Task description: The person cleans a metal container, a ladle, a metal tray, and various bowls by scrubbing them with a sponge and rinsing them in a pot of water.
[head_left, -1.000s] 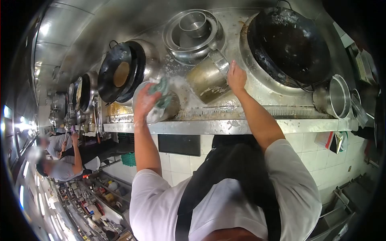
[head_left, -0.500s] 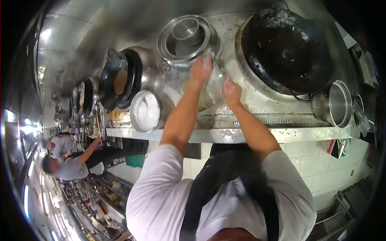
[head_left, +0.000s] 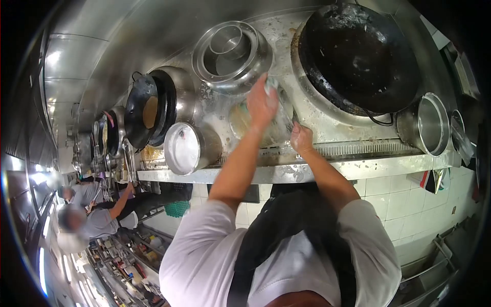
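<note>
My left hand (head_left: pixel 262 106) is closed on a pale, wet-looking wad, perhaps a cloth or scouring pad (head_left: pixel 271 83), over the steel worktop. Lower and to the right, my right hand (head_left: pixel 302 138) grips the near end of a thin, shiny metal object (head_left: pixel 284 113). This object slants up toward my left hand; its kind is blurred. Beneath my left forearm shows a round, tan-looking patch or dish (head_left: pixel 239 120), partly hidden. Just beyond my left hand stands a steel pot (head_left: pixel 202 64) with a smaller steel container (head_left: pixel 226 40) in it.
A large black wok (head_left: pixel 358 66) rests on a burner ring at right. Steel pots stand at the front left (head_left: pixel 183 148) and far right (head_left: pixel 432 125). More woks (head_left: pixel 140 110) line the left. A co-worker (head_left: pixel 99 222) stands farther left. The worktop's front edge (head_left: pixel 245 175) runs before me.
My left hand has shifted slightly down and right, and my right hand has come down toward me. The metal object shows more plainly. The whole view has shifted a little.
</note>
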A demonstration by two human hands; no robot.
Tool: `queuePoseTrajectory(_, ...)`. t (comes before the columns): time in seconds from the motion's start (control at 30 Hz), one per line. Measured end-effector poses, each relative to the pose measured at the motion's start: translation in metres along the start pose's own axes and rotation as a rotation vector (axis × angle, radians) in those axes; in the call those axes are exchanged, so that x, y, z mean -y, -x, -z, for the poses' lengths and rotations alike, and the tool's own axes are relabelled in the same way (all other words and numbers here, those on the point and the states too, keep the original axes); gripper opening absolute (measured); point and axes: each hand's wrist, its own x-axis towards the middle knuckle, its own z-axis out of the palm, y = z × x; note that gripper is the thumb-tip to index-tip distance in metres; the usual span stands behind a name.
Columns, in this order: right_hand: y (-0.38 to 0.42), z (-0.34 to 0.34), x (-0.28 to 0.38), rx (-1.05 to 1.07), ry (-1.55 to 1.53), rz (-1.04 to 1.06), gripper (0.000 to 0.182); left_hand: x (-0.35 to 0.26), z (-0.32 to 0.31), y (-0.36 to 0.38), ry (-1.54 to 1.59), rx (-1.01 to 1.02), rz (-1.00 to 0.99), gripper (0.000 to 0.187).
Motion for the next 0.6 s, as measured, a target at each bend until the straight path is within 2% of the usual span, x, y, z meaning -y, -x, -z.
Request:
queuePoseTrajectory(0.03,-0.004,0.006,0.014,0.049,0.033,-0.031,0.017,-0.019,0.009,0.024,0.009,-0.097,-0.082,0.052)
queuePoseTrajectory(0.1,-0.033,0.019,0.060,0.089,0.220,-0.080,0.015,-0.033,0.018,0.053,-0.089,-0.056,-0.127,0.053)
queuePoseTrajectory(0.17,-0.058,0.021,0.074,0.140,0.207,-0.218,0.016,-0.032,0.021,0.057,-0.143,-0.085,-0.188,0.050)
queuePoseTrajectory(0.2,-0.063,0.021,0.076,0.165,0.202,-0.284,0.017,-0.024,0.020,0.050,-0.065,-0.073,-0.209,0.044)
queuePoseTrajectory(0.27,-0.049,0.019,0.063,0.095,0.153,-0.155,0.020,0.007,0.011,0.019,0.095,-0.039,-0.236,0.034)
queuePoseTrajectory(0.33,-0.021,0.016,0.048,0.112,0.109,-0.082,0.023,0.076,-0.016,-0.048,0.047,0.490,-0.090,0.025)
queuePoseTrajectory(0.43,-0.019,0.024,0.031,0.174,0.159,-0.044,0.025,0.112,-0.052,-0.055,-0.179,0.477,-0.197,0.031)
queuePoseTrajectory(0.5,-0.030,0.020,0.056,0.160,0.272,-0.087,0.026,0.019,0.004,0.004,0.044,0.086,-0.006,0.033)
queuePoseTrajectory(0.57,-0.061,0.009,0.067,0.272,0.376,-0.155,0.025,-0.014,0.014,0.055,-0.157,-0.252,-0.269,0.034)
queuePoseTrajectory(0.6,-0.075,0.008,0.073,0.323,0.426,-0.183,0.025,-0.011,0.017,0.060,-0.131,-0.202,-0.211,0.034)
